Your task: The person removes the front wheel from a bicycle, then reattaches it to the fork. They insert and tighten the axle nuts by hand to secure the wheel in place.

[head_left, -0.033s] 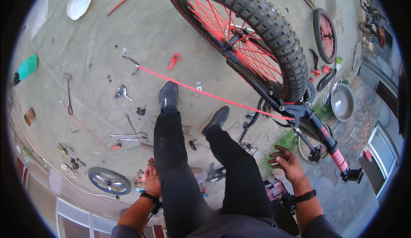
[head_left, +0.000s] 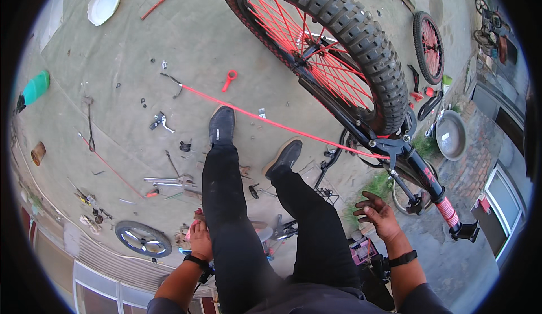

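Right hand [head_left: 377, 217] empty, fingers loosely spread; left hand [head_left: 201, 242] beside black-trousered leg [head_left: 224, 190], grip hidden, cannot tell. Black metal bicycle fork [head_left: 416, 161], one o'clock from right hand, carrying red-spoked, knobbly-tyred wheel [head_left: 361, 43]: probably heavy, rigid; smooth tubing may slip; best held at crown [head_left: 390, 146].

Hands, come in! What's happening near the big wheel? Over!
Left hand beside left leg, hold unclear. Right hand open, empty. Knobbly wheel mounted in black fork. Red cable stretching across ahead of shoes.
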`<state>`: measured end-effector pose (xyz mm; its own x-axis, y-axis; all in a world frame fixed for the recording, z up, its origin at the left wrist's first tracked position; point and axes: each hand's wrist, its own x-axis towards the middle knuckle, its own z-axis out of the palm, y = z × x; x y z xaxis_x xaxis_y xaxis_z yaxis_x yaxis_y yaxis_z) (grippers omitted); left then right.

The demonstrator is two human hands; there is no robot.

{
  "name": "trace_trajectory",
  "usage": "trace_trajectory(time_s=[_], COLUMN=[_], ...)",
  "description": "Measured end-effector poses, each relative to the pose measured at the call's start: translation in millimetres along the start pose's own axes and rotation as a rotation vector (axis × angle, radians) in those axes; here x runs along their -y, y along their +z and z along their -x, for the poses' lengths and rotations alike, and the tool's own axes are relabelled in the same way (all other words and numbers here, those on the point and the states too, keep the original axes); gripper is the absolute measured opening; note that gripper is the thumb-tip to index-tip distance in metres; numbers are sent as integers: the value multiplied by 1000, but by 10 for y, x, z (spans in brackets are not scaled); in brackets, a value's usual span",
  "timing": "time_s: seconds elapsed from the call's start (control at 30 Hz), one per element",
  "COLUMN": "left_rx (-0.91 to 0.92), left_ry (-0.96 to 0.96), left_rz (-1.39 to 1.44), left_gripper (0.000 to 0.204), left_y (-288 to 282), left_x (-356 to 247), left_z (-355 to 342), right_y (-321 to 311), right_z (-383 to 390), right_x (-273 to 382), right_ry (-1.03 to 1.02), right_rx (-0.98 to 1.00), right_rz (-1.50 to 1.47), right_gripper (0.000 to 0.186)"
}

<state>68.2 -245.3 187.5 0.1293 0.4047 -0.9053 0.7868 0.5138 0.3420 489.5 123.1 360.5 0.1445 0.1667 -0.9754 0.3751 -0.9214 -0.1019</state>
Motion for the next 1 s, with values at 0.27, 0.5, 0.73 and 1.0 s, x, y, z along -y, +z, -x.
trace_trajectory(time_s=[0.27, 0.5, 0.73, 1.0], left_rx=[-74, 289, 370, 593], left_ry=[232, 189, 214, 36], left_rz=[-215, -233, -128, -306], left_gripper=[42, 34, 30, 34], left_y=[-401, -313, -83, -1534], left_x=[-92, 40, 145, -369], left_z=[-476, -745, 139, 1268], right_y=[66, 67, 153, 239], right_z=[-141, -168, 89, 673], right_x=[45, 110, 81, 59], right_ry=[-2, -36, -60, -111], right_rx=[14, 4, 13, 17], right_rz=[30, 62, 8, -161], right_gripper=[64, 63, 63, 62])
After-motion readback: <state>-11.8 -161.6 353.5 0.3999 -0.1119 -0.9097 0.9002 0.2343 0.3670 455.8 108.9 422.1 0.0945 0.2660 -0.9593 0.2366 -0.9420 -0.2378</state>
